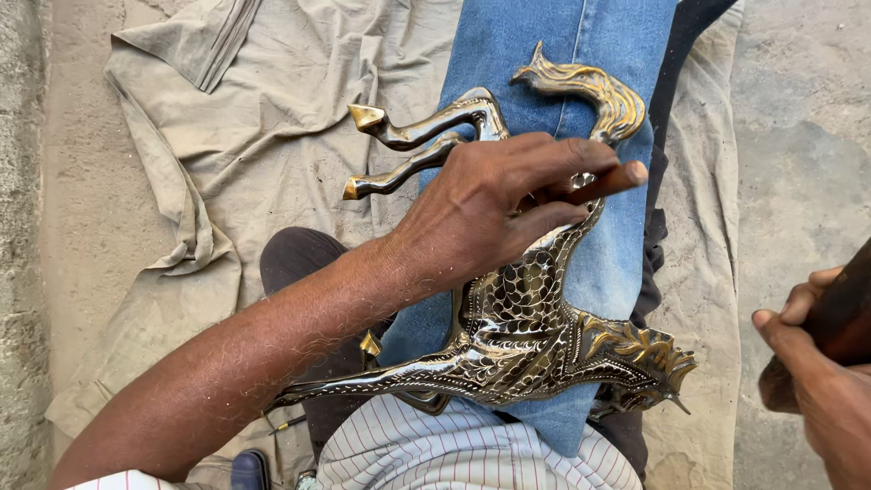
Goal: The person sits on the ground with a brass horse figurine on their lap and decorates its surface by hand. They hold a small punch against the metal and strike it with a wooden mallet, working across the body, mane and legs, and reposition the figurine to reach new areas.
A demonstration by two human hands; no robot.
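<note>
A dark brass horse figure (pixel 522 318) with gold patterning lies across blue denim cloth (pixel 535 54) on my lap, its head at lower right and tail at upper right. My left hand (pixel 490 204) rests on the horse's body and pinches a thin brown chisel-like tool (pixel 610 181) against it near the hindquarters. My right hand (pixel 812 372) is raised at the right edge, apart from the horse, closed around a dark handle (pixel 839 304) whose head is out of view.
A crumpled beige cloth (pixel 272 118) covers the ground under me. Bare concrete floor (pixel 798 109) lies to the right and a rough wall edge (pixel 18 227) to the left. A small tool (pixel 288 423) lies by my knee.
</note>
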